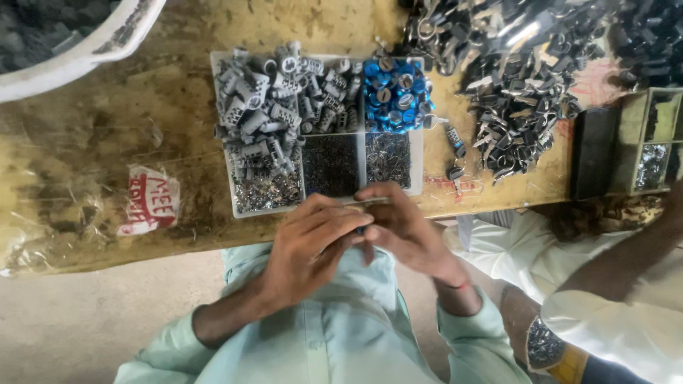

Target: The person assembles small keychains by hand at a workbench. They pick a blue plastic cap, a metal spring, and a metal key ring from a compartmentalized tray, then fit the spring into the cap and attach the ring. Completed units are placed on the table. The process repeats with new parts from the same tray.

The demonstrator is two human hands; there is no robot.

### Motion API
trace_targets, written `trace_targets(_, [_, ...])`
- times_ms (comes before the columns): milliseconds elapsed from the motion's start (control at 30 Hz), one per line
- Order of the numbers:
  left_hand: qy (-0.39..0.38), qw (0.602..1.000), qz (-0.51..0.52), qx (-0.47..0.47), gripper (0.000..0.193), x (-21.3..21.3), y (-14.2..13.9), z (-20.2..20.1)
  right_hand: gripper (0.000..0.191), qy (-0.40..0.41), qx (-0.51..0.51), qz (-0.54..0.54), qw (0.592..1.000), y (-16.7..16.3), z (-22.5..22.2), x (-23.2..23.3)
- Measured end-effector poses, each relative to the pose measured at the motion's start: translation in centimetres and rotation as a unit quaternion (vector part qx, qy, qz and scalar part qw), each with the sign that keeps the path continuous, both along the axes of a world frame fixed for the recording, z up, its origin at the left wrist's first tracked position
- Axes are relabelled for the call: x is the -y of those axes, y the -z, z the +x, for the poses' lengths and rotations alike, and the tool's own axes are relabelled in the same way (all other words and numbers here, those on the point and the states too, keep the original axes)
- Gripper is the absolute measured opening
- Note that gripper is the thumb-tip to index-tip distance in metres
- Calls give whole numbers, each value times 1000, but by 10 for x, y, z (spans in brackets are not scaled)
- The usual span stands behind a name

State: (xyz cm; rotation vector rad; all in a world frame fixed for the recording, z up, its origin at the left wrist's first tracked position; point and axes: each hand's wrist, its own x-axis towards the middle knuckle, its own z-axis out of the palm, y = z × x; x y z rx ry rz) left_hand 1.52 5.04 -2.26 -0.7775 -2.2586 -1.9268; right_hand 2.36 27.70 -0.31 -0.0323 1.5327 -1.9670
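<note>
My left hand [309, 245] and my right hand [407, 229] meet just below the near edge of a white divided tray [226, 174]. Between the fingertips they pinch a thin metal piece [366, 202] together with a small dark part, mostly hidden by the fingers. The tray holds a heap of grey ribbed cylinders [274, 99], blue round caps [395, 92], tiny dark bits [331, 165], thin wire springs [388, 159] and shiny metal bits [267, 192].
A large pile of dark metal clips [512, 78] lies on the yellowish worktable [128, 142] at the right. A white tub [78, 50] sits at top left. Another person's arm [626, 263] and a green compartment box [644, 139] are on the right.
</note>
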Motion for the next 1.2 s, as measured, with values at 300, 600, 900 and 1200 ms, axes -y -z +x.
trace_targets(300, [-13, 1000, 28, 2, 32, 2, -10, -15, 30, 141, -317, 643, 682, 14, -4, -85])
trace_targets(600, [2, 999, 40, -11, 35, -4, -7, -12, 24, 385, -306, 190, 850, -3, 27, -29])
trace_targets(900, [-18, 998, 9, -65, 45, 6, -1, -4, 42, 190, -448, 290, 824, 3, 17, 35])
trace_targets(1200, [100, 962, 71, 242, 17, 7, -7, -8, 66, -66, -473, 413, 775, -44, -16, 27])
